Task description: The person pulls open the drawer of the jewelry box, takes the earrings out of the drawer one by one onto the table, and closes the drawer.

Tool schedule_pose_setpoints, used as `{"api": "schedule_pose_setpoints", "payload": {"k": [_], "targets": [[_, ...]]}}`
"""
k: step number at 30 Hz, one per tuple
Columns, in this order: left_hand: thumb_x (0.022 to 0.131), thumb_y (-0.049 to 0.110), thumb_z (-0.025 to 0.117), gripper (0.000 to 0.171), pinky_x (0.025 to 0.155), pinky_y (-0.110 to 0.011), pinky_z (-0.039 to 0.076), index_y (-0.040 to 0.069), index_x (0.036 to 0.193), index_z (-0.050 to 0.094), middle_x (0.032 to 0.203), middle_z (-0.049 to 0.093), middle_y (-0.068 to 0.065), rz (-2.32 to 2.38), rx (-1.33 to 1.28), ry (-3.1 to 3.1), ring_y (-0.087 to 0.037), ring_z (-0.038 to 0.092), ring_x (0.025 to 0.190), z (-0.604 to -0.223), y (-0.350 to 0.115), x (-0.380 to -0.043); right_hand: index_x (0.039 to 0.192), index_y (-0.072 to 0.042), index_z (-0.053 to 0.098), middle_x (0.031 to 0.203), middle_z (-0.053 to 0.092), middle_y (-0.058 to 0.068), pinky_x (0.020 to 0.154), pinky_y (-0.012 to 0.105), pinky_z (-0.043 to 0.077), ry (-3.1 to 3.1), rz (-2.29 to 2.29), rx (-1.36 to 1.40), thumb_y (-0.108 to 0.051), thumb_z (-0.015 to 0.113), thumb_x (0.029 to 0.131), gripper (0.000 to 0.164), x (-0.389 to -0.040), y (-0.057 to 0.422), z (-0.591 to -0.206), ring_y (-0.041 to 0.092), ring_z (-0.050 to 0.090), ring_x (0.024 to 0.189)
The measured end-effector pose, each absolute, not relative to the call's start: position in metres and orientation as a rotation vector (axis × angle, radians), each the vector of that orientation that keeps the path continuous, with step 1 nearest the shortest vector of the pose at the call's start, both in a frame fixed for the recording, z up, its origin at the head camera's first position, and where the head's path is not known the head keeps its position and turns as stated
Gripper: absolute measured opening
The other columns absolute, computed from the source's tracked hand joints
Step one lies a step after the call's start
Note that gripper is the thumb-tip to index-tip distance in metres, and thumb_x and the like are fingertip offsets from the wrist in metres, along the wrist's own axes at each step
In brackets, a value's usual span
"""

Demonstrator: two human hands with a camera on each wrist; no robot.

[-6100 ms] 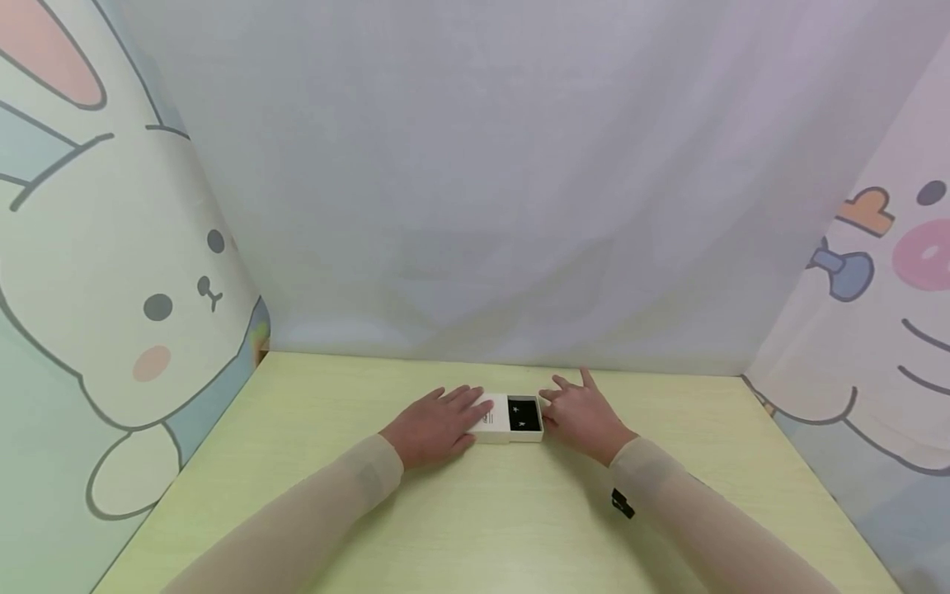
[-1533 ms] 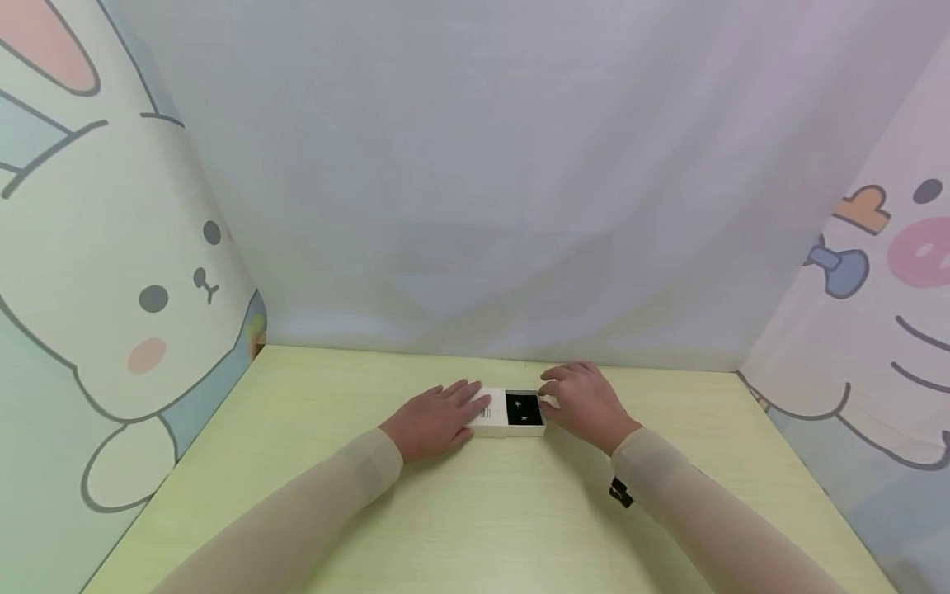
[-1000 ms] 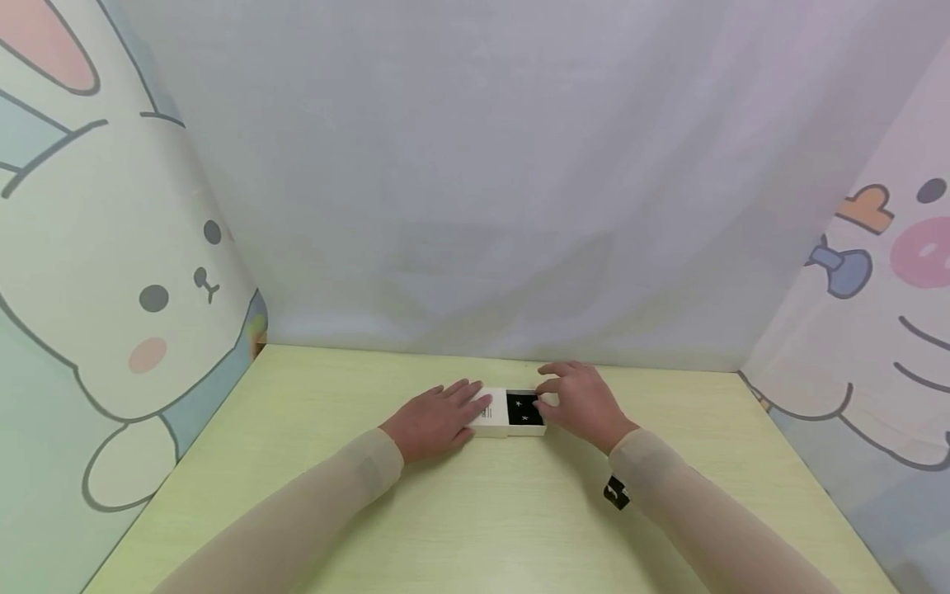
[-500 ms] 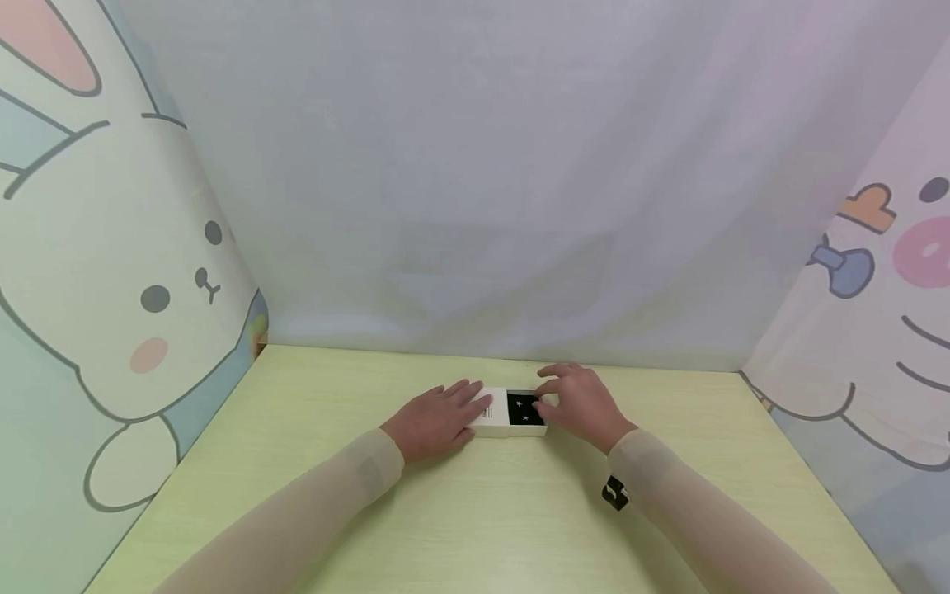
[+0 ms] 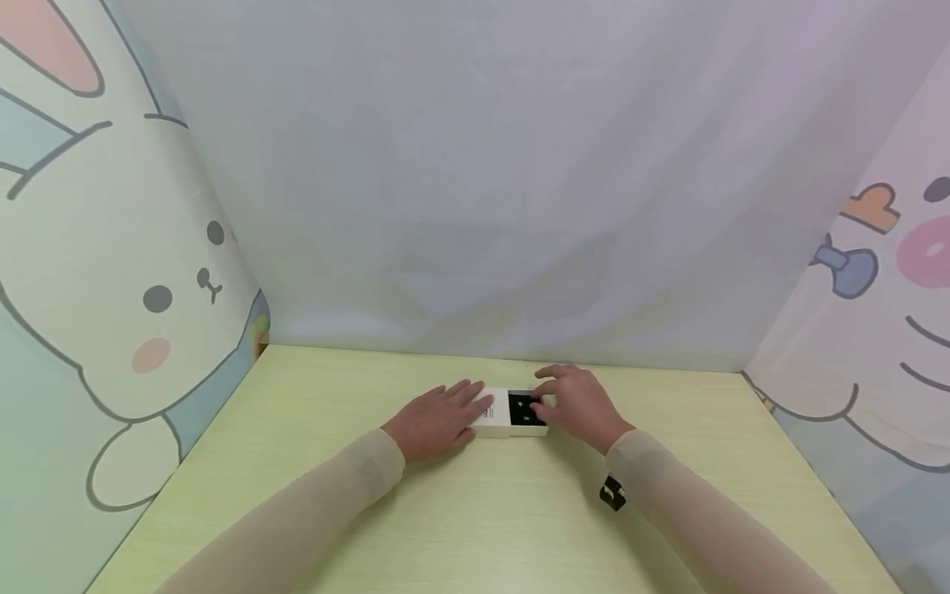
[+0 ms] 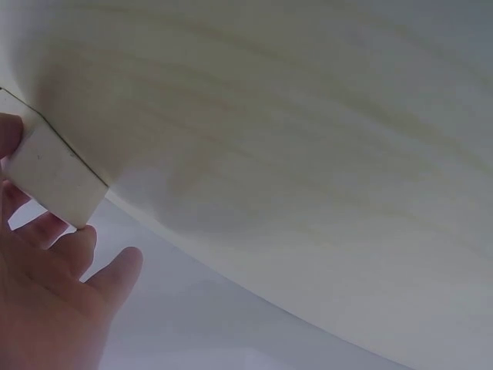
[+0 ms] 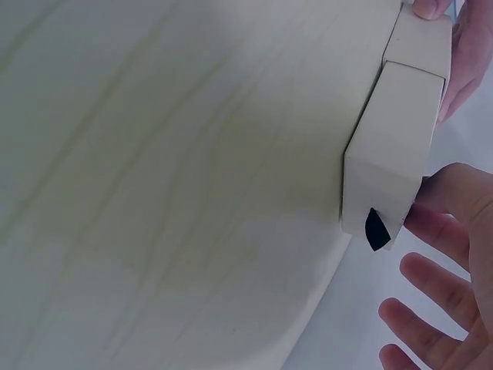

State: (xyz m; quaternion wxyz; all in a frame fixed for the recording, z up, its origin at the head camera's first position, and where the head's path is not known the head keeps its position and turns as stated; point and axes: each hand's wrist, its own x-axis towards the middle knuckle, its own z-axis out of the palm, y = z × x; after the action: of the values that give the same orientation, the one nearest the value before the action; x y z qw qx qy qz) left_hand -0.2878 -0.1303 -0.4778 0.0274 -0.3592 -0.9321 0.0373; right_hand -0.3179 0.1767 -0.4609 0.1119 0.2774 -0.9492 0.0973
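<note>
On the table [image 5: 490, 495] lies a white slide-out box [image 5: 499, 408], its inner tray [image 5: 529, 431] drawn partly out to the right. A black insert [image 5: 517, 398] with small white star-like marks lies in the tray. My left hand [image 5: 434, 422] holds the sleeve, fingers across the top and thumb on the near side. My right hand [image 5: 582, 404] has thumb and index fingertips over the tray's right end, at the insert's edge. I cannot tell whether they pinch it. The other right fingers stay spread, off the box. Black shows through a notch in the tray's end wall [image 7: 362, 196].
A pale grey curtain [image 5: 475, 206] hangs behind the table's back edge. Cartoon-printed cloth stands on both sides, with a rabbit [image 5: 111, 272] at the left. A small black item [image 5: 613, 493] shows below the right sleeve [image 5: 668, 478].
Over six seconds the right hand has turned, and its thumb and index fingertips have come from the tray's outer end to above the insert. The left hand and the box stay in place.
</note>
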Motion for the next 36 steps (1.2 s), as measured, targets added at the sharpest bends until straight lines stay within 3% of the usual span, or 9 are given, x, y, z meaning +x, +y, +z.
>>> {"api": "schedule_pose_setpoints", "payload": {"k": [36], "targets": [[0.124, 0.04, 0.061, 0.064, 0.14, -0.053, 0.053, 0.02, 0.183, 0.047, 0.19, 0.048, -0.01, 0.109, -1.106, -2.877, -0.032, 0.051, 0.176, -0.4749, -0.1287, -0.2853, 0.109, -0.018, 0.097, 0.143, 0.086, 0.012, 0.111, 0.063, 0.069, -2.766, 0.279, 0.864, -0.022, 0.093, 0.102, 0.01, -0.32, 0.1725, -0.4636, 0.04, 0.082, 0.132]]}}
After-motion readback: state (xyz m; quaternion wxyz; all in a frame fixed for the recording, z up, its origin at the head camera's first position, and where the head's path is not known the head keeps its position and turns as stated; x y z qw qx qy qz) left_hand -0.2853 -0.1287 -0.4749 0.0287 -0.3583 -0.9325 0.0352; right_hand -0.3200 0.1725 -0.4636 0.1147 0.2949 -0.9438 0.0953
